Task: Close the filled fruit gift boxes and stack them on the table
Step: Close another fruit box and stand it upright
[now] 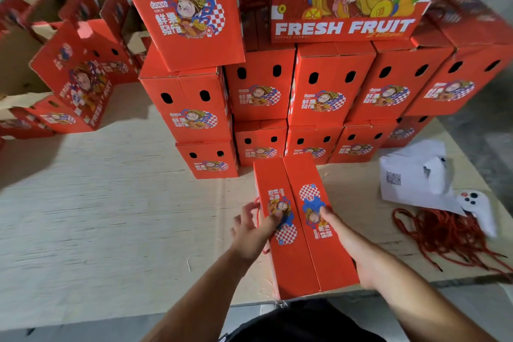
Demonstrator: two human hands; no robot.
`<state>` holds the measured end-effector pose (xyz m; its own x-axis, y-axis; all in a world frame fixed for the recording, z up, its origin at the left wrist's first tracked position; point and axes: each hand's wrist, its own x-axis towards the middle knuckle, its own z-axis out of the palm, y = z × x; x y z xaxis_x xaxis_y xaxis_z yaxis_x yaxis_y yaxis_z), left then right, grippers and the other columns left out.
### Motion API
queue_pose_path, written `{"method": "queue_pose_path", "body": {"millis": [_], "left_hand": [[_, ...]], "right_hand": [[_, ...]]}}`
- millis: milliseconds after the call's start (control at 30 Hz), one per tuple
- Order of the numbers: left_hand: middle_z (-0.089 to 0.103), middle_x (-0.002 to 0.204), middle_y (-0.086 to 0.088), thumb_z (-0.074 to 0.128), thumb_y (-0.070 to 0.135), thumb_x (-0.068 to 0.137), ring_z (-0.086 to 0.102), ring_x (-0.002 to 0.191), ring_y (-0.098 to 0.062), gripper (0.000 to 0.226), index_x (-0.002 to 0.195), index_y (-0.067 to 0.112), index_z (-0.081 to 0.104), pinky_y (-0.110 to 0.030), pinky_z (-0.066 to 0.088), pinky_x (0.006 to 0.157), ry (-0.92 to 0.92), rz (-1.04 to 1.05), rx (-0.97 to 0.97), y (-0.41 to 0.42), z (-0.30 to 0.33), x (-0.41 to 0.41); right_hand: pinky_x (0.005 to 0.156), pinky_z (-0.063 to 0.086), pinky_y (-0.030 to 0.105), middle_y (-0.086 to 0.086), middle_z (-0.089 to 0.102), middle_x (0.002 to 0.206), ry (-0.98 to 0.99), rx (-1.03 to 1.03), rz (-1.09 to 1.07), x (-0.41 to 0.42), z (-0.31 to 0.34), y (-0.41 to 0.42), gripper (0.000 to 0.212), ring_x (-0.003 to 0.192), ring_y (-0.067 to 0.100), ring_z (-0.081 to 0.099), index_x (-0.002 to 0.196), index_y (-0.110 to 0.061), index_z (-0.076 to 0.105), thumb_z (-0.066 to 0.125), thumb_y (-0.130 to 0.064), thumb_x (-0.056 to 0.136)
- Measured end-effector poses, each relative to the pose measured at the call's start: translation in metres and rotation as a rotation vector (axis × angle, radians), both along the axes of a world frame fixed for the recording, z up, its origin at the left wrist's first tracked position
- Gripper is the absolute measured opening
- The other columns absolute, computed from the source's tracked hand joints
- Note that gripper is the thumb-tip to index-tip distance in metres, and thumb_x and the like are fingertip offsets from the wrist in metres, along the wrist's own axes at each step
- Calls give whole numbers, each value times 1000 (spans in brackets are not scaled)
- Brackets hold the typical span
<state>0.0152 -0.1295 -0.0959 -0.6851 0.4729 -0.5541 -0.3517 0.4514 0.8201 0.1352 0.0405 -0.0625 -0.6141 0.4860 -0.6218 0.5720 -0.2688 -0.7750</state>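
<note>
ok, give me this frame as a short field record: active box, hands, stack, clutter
active box: red gift box at near table edge, top flaps down, seam along its length
left hand: thumb on left flap, fingers over the box's left side
right hand: fingers flat on right flap
stack: closed boxes behind it, several tiers
clutter: red cords, white papers on table, right

Bare forearms (402,294), black garment (299,322) below.
</note>
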Motion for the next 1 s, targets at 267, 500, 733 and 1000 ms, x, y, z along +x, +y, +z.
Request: {"method": "queue_pose_path", "body": {"millis": [267, 500, 733, 1000], "left_hand": [[63, 64, 13, 51, 50, 104, 57, 66, -6, 39, 83, 19, 61, -18, 48, 60, 9, 230, 214, -6, 39, 1], [74, 97, 4, 47, 81, 91, 69, 94, -2, 59, 98, 29, 74, -11, 50, 79, 214, -189, 482, 9, 136, 9], [53, 120, 2, 47, 82, 88, 51, 123, -12, 30, 100, 59, 63, -39, 49, 106, 476, -195, 232, 0, 162, -2], [75, 99, 13, 54, 30, 106, 71, 94, -4, 16, 115, 27, 68, -20, 53, 75, 260, 332, 411, -23, 144, -27]], "right_hand": [[76, 52, 17, -10, 76, 98, 272, 349, -245, 8, 20, 3, 24, 93, 15, 71, 99, -31, 75, 70, -8, 95], [87, 57, 21, -12, 73, 118, 516, 184, 233, -26, 76, -62, 42, 113, 4, 68, 131, -35, 57, 72, -31, 91], [66, 52, 30, -2, 71, 88, 427, 60, 14, -49, 120, -28, 41, 77, 18, 69, 128, -47, 62, 67, -30, 91], [56, 46, 28, 2, 68, 74, 648, -58, 163, -65, 214, 10, 39, 66, 18, 67, 115, -24, 72, 57, -32, 80]]}}
